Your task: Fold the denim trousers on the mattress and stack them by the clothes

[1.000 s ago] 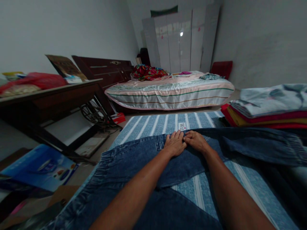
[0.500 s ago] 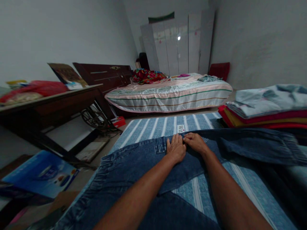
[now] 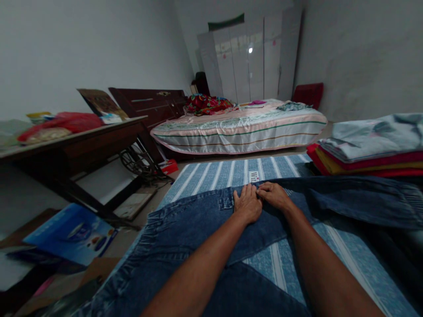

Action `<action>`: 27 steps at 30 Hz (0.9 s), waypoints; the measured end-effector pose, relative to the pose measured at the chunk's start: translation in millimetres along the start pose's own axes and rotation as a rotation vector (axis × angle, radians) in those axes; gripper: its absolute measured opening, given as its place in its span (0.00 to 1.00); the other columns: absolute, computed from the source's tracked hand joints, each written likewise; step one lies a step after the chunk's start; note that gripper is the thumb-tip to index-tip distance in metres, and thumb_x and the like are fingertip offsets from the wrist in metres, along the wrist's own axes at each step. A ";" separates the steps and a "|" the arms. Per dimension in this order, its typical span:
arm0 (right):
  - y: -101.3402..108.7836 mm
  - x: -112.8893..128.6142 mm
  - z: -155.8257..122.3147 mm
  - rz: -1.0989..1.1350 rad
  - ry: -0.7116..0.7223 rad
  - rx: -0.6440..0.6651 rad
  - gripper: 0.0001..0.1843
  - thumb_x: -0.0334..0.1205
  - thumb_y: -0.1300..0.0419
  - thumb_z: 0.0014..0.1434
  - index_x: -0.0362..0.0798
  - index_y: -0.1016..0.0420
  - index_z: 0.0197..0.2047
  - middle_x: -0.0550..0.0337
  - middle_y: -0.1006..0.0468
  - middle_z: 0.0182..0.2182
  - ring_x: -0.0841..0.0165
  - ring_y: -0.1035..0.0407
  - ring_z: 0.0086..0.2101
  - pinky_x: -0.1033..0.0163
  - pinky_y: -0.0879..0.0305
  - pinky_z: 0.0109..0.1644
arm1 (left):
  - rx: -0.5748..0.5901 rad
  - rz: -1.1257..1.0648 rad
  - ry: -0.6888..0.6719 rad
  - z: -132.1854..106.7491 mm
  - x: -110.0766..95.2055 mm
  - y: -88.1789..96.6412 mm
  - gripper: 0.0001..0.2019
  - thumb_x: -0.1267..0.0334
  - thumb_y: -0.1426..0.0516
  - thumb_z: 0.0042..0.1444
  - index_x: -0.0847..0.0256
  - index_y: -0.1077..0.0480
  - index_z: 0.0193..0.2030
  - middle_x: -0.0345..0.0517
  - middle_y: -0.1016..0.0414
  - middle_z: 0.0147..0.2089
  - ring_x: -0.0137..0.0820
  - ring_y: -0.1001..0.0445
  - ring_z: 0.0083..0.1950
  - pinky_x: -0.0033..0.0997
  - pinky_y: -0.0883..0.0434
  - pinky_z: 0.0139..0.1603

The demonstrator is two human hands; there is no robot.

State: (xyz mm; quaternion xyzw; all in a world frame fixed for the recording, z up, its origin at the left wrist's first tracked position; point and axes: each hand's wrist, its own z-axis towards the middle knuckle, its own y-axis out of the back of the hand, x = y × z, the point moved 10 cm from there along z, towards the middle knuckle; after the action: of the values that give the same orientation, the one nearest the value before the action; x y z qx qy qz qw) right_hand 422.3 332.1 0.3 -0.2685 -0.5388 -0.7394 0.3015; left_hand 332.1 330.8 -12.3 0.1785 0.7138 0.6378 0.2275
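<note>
A pair of dark blue jeans (image 3: 188,229) with a gathered elastic waistband lies spread across a blue-and-white striped mattress (image 3: 211,174). One leg reaches off to the right. My left hand (image 3: 247,204) lies flat on the upper leg near its far edge, fingers stretched out, just right of a small pocket flap. Close beside it, my right hand (image 3: 273,195) has its fingers curled at the same far edge and appears to pinch the denim; the fingertips are partly hidden.
Folded clothes (image 3: 380,141) are stacked at the right. Beyond stands a bed (image 3: 238,132) with a patterned red bundle (image 3: 208,105). On the left are a wooden table (image 3: 99,136) with a red bag (image 3: 76,122) and a blue box (image 3: 74,233) below.
The whole view has shifted slightly, so everything sits a little further right. Both hands stay at nearly the same spot on the jeans.
</note>
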 end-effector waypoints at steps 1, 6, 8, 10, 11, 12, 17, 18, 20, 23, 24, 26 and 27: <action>0.2 0.9 -0.3 -0.002 0.002 0.002 0.14 0.42 0.47 0.54 0.49 0.23 0.24 0.58 0.24 0.32 0.67 0.30 0.36 0.65 0.38 0.42 | 0.003 -0.007 0.004 0.0 0.3 0.0 0.31 0.50 0.69 0.63 0.63 0.56 0.68 0.48 0.60 0.71 0.39 0.63 0.71 0.59 0.59 0.66; 0.6 2.9 -1.0 -0.012 0.015 0.009 0.14 0.42 0.47 0.54 0.48 0.24 0.22 0.57 0.24 0.34 0.65 0.30 0.39 0.64 0.38 0.46 | -0.004 -0.028 -0.002 0.1 -0.1 0.9 0.31 0.50 0.70 0.63 0.62 0.57 0.68 0.48 0.60 0.71 0.39 0.63 0.71 0.59 0.59 0.66; 0.2 2.9 -1.0 -0.015 0.017 0.013 0.15 0.42 0.47 0.54 0.49 0.25 0.21 0.57 0.24 0.34 0.65 0.30 0.40 0.64 0.39 0.46 | -0.004 -0.031 -0.001 0.3 0.0 0.5 0.31 0.49 0.69 0.62 0.62 0.57 0.68 0.48 0.59 0.71 0.39 0.63 0.71 0.59 0.59 0.66; -0.2 3.1 -0.9 -0.016 0.020 0.018 0.15 0.42 0.47 0.54 0.49 0.26 0.20 0.57 0.24 0.34 0.65 0.30 0.40 0.64 0.39 0.47 | -0.005 -0.031 0.007 0.6 0.7 0.1 0.31 0.48 0.69 0.62 0.61 0.56 0.68 0.48 0.59 0.71 0.39 0.63 0.71 0.58 0.59 0.66; -0.3 3.2 -0.8 -0.016 0.022 0.020 0.15 0.42 0.47 0.54 0.48 0.27 0.20 0.57 0.24 0.33 0.65 0.31 0.40 0.64 0.39 0.47 | -0.005 -0.030 0.011 0.8 0.9 -0.2 0.31 0.48 0.69 0.62 0.61 0.56 0.68 0.48 0.59 0.71 0.39 0.63 0.71 0.58 0.59 0.66; -0.3 3.5 -0.8 -0.016 0.023 0.023 0.15 0.42 0.47 0.54 0.48 0.27 0.19 0.57 0.24 0.33 0.66 0.31 0.40 0.64 0.39 0.47 | -0.007 -0.030 0.012 1.0 0.9 -0.3 0.31 0.48 0.69 0.62 0.61 0.56 0.68 0.48 0.59 0.71 0.39 0.62 0.71 0.58 0.59 0.66; 0.3 5.9 -1.2 -0.005 0.033 0.037 0.16 0.43 0.48 0.54 0.48 0.29 0.19 0.59 0.26 0.30 0.67 0.31 0.38 0.64 0.39 0.46 | -0.001 -0.035 0.013 1.7 0.9 -1.3 0.31 0.49 0.68 0.62 0.61 0.56 0.68 0.48 0.59 0.71 0.39 0.63 0.71 0.58 0.60 0.66; 0.5 6.5 -1.4 -0.002 0.035 0.039 0.17 0.43 0.48 0.54 0.48 0.29 0.19 0.58 0.26 0.30 0.67 0.31 0.38 0.64 0.39 0.47 | 0.005 -0.033 0.015 1.7 1.1 -1.8 0.31 0.49 0.68 0.62 0.61 0.56 0.68 0.47 0.59 0.71 0.39 0.63 0.71 0.58 0.60 0.66; 0.9 7.6 -1.7 0.003 0.038 0.042 0.17 0.43 0.48 0.55 0.48 0.29 0.18 0.58 0.25 0.30 0.66 0.30 0.40 0.64 0.39 0.47 | 0.008 -0.029 0.015 1.7 1.4 -2.1 0.30 0.49 0.68 0.62 0.60 0.55 0.68 0.47 0.59 0.71 0.38 0.63 0.71 0.58 0.60 0.66; 1.1 8.0 -2.0 0.010 0.040 0.047 0.17 0.43 0.48 0.55 0.48 0.28 0.19 0.57 0.25 0.31 0.65 0.30 0.41 0.63 0.39 0.48 | -0.017 -0.030 0.004 1.6 1.1 -0.3 0.30 0.48 0.67 0.62 0.60 0.55 0.67 0.48 0.58 0.71 0.38 0.62 0.71 0.58 0.59 0.66; 1.2 7.6 -1.9 0.012 0.039 0.048 0.17 0.43 0.48 0.55 0.49 0.27 0.19 0.57 0.24 0.32 0.65 0.31 0.41 0.63 0.39 0.49 | -0.025 -0.031 0.001 1.6 1.1 0.3 0.30 0.48 0.66 0.62 0.60 0.54 0.67 0.48 0.58 0.71 0.38 0.62 0.71 0.58 0.58 0.66; 1.1 6.7 -1.7 0.016 0.038 0.050 0.16 0.43 0.47 0.55 0.49 0.26 0.20 0.56 0.24 0.33 0.65 0.31 0.43 0.63 0.39 0.49 | -0.027 -0.031 -0.001 1.6 1.2 0.1 0.30 0.49 0.65 0.62 0.60 0.54 0.67 0.48 0.58 0.71 0.38 0.61 0.71 0.58 0.58 0.66; 1.1 6.3 -1.6 0.017 0.039 0.051 0.16 0.43 0.47 0.55 0.49 0.26 0.20 0.56 0.24 0.34 0.65 0.31 0.43 0.62 0.39 0.50 | -0.024 -0.029 0.001 1.6 1.4 -0.5 0.29 0.49 0.65 0.62 0.60 0.54 0.67 0.48 0.58 0.71 0.38 0.61 0.71 0.58 0.58 0.66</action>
State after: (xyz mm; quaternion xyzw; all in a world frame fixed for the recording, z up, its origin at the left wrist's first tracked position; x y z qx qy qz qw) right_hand 418.7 329.3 5.1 -0.2509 -0.5491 -0.7280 0.3250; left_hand 331.9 332.8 -13.0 0.1651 0.7089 0.6429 0.2386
